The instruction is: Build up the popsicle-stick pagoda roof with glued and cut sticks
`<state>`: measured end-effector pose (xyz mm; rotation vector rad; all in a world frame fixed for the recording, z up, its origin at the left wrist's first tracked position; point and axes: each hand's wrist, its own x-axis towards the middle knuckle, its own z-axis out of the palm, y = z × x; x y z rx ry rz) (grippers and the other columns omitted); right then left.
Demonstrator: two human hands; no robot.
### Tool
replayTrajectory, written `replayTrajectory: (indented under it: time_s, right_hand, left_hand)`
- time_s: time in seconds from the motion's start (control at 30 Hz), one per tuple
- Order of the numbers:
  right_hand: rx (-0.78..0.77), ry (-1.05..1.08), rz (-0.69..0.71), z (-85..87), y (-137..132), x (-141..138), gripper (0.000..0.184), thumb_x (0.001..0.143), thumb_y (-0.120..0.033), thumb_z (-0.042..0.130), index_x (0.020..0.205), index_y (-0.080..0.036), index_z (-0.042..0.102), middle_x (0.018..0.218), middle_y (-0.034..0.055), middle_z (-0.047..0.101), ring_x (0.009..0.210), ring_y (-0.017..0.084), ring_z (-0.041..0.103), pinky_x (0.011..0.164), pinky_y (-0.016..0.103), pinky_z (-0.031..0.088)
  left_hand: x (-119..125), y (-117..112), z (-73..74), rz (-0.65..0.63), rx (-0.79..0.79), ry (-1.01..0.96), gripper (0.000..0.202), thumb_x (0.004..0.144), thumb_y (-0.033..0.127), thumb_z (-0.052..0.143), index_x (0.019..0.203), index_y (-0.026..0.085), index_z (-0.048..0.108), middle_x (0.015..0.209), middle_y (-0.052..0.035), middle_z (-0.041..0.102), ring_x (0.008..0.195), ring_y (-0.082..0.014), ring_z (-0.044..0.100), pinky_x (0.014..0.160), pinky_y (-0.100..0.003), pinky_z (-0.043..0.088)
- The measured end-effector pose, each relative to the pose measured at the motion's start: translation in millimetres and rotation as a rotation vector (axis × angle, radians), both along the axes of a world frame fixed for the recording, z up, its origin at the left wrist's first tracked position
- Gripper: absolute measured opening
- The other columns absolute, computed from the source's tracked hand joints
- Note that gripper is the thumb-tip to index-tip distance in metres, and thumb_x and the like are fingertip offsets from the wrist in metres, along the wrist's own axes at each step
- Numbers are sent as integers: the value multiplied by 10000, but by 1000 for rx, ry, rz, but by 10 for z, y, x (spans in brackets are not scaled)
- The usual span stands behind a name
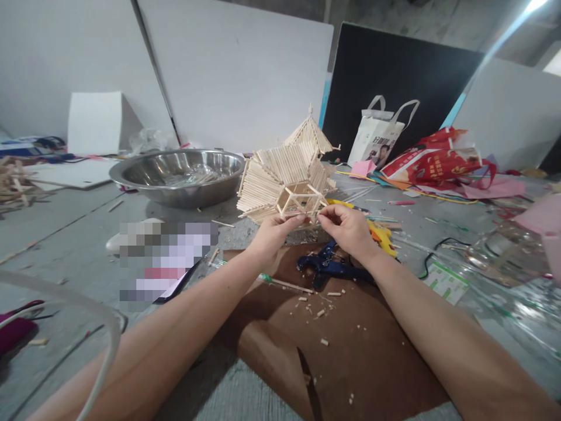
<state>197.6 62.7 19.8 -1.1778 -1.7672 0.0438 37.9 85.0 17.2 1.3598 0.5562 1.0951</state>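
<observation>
A model built of thin wooden sticks (284,164), with slatted roof panels and a pointed tower, is tilted in front of me. An open stick frame (302,202) faces me at its near side. Along the lower edge of that frame, my left hand (272,237) grips the model between thumb and fingers. My right hand (348,231) is closed in a pinch at the frame's right corner; whatever small piece lies between its fingertips is too small to make out. Below the hands lie blue-handled pliers (328,268) and a yellow tool (381,237), partly behind my right wrist.
Stick offcuts lie scattered over a brown sheet (350,351). A steel basin (175,196) stands behind left, near a blurred-out flat object (175,257). To the right are a clear plastic container (504,251), a red bag (438,161) and a white carrier bag (372,137). A white cable (109,345) loops at left.
</observation>
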Motion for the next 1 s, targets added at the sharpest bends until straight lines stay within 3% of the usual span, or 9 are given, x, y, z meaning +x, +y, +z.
replayTrajectory:
  time_s: [0.73,1.0]
  right_hand:
    - [90,-221,-16,41,-38,-72,104,714,-195,498,690,-179,598,627,4,617,569,113,536,563,219,394]
    - [102,-235,-84,30,-40,-105,105,699,-182,508,683,-183,612,636,17,627,587,127,549,575,230,399]
  left_hand:
    - [8,-2,-6,-13,-74,22,209,641,232,600,815,126,650,820,-73,660,856,-175,567,867,-333,348]
    - [14,-1,-6,0,-45,54,195,660,218,577,822,138,650,833,-66,658,858,-163,564,871,-328,348]
